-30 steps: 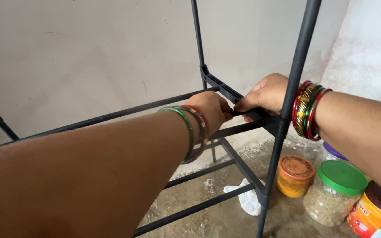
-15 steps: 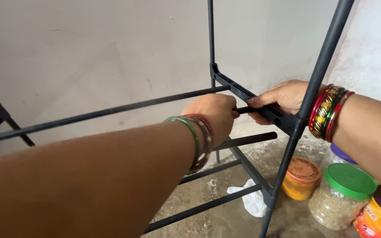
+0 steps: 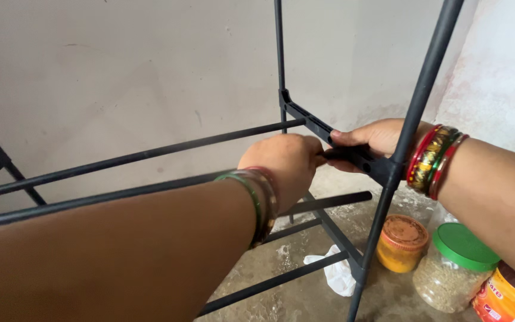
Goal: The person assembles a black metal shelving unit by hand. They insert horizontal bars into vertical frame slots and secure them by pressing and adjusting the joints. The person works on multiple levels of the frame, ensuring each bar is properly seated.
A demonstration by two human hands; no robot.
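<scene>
Against grey wall, left hand (image 3: 284,162) and right hand (image 3: 372,142) clamped on rack connector (image 3: 353,156)

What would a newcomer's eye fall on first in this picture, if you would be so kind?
Two bangled hands meet at centre: the left hand grips a thin black metal rod, while the right hand steadies the black plastic side connector of the black tubular rack frame. At lower right, on the stained concrete floor, stand a green-lidded clear jar and an orange-lidded yellow jar.
</scene>
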